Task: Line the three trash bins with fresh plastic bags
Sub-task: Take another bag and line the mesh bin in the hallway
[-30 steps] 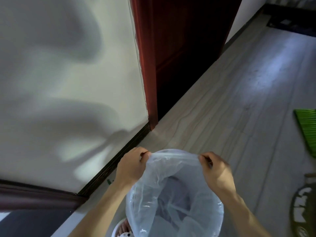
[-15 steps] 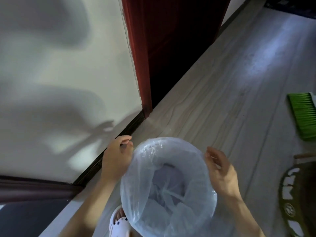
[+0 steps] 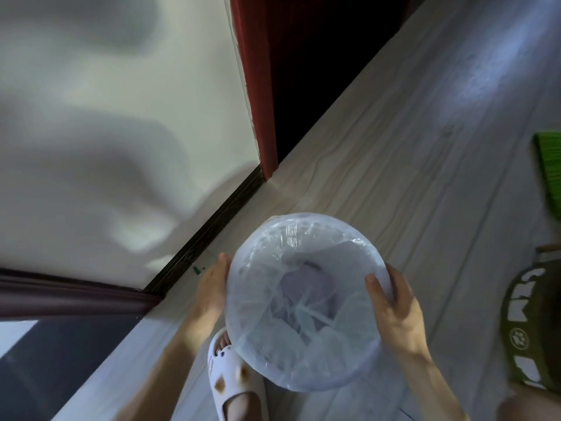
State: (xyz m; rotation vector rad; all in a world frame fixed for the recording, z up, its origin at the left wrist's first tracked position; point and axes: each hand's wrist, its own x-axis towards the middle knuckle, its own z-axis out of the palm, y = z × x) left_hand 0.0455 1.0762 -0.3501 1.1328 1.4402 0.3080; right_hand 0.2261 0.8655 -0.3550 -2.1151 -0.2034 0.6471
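Looking down from the camera on my head, I saw the bin. It was round and pale. It sat between my two hands, near the wall and partly over my white slipper. I could not tell if it stood on the floor or hung in my hands.

The bag was inside the bin. Its top was folded out over the rim all the way round. Its bottom lay in a crumpled bunch deep inside.

My right hand gripped the rim. The thumb hooked over the edge, on top of the bag. The fingers curled round the outside. My left hand lay against the other side of the bin. Its fingers went behind the bin, so I could not tell if they were spread or curled.

I think the bag was thin, soft and slippery, and it would tear if I pulled hard. It must have weighed almost nothing. The bin looked light too, but stiff. The best place to hold was the rim, pinching bag and bin together so the bag could not slide in.

A green broom and a green mat lay off to my right. A red door frame stood further on.
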